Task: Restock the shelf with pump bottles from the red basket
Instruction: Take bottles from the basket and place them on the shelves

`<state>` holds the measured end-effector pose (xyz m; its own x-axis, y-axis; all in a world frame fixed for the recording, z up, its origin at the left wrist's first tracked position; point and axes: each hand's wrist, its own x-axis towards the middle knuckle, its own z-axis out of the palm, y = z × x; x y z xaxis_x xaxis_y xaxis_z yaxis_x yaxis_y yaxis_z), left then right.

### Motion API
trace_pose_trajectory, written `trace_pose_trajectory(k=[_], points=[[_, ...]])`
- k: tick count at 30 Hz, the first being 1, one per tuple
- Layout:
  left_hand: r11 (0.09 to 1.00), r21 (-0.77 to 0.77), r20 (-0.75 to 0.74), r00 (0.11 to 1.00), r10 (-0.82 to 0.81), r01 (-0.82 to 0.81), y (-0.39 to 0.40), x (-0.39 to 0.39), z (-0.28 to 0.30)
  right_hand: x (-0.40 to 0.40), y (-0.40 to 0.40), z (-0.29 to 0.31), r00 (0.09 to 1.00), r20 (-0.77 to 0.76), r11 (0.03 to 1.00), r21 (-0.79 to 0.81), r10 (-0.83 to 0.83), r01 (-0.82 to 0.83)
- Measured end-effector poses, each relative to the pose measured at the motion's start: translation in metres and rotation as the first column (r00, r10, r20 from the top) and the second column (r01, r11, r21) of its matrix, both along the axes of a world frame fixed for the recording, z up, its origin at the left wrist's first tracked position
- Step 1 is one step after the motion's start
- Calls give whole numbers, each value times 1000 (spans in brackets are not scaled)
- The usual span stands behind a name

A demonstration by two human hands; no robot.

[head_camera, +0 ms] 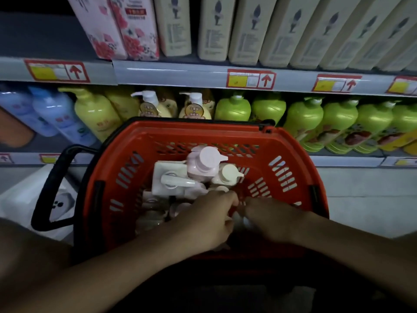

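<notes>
- The red slotted plastic basket with a black handle stands in front of the grey metal shelf, its far rim just below the lower row of goods.
- Inside the basket, three pump bottles show clearly: a white square-shouldered pump bottle, a pale pink round pump bottle behind it, and a cream round pump bottle to its right. More pale bottles lie lower in the basket, partly hidden and too dim to count.
- The left hand reaches into the near side of the basket with its fingers curled down among the bottles; what they hold, if anything, cannot be told.
- The right hand is beside it, nearly touching, its fingers bent round a small pale thing between the two hands; it is blurred, so the grip is uncertain.
- On the upper shelf board stand two pink flowered cartons and a row of about eight cream cartons.
- The lower board carries two blue bottles, two yellow pump bottles, two cream bottles with white pumps, and six green bottles.
- Four red price tags with up arrows sit on the upper shelf edge.
</notes>
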<state>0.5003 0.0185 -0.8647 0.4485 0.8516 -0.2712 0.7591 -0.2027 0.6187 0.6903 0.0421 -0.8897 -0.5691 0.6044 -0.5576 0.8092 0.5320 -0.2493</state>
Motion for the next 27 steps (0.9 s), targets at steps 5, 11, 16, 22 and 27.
trace_pose_trajectory(k=[5, 11, 16, 22, 27], points=[[998, 39, 93, 995, 39, -42, -7, 0, 9, 1, 12, 51, 953, -53, 943, 135, -298, 303], [992, 88, 267, 962, 63, -90, -9, 1, 17, 3, 18, 123, 664, -391, 724, -6, -637, 690], [995, -14, 365, 926, 97, -99, -2, 15, 0, 4, 20, 138, 512, -406, 589, -82, -757, 804], [978, 118, 391, 913, 115, -173, 15, 30, 12, -11, 22, 140, 525, -457, 626, -93, -718, 775], [936, -143, 612, 715, 339, -322, 54, 5, 67, 18, 42, 164, 80, -767, 513, -344, -637, 786]])
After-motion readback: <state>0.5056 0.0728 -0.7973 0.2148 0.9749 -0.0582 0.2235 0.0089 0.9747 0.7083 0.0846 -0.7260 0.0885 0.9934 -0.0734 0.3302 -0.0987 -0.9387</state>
